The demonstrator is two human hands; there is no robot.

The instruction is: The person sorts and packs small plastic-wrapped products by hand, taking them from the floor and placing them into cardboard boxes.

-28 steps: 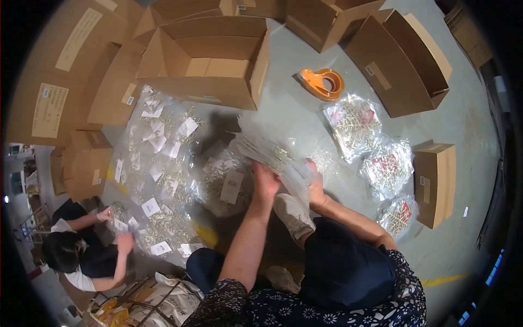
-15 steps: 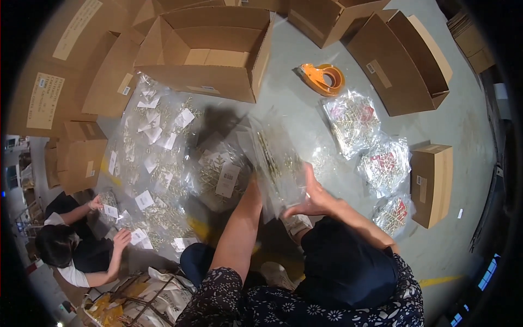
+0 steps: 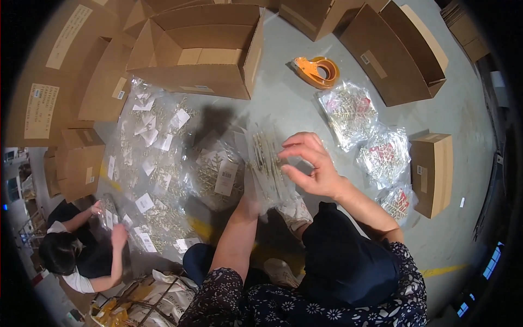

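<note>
A stack of clear plastic bags with glittery gold snowflake ornaments stands on edge in front of me, blurred by motion. My left hand supports it from the left; its fingers are hidden behind the bags. At the stack's right side is my right hand, thumb and fingers curved and apart, fingertips close to the bag edges; whether they touch is unclear. To the left of the stack lies another bagged snowflake with a white label tag.
Many tagged snowflake bags cover the floor at left, where a co-worker handles one. An open carton stands ahead. An orange tape dispenser, bagged piles and a small carton are at right.
My right hand has come off the stack's lower right side, rising with its fingers apart. The stack stays in my left hand, shifted slightly left. The co-worker's hands have moved a little.
</note>
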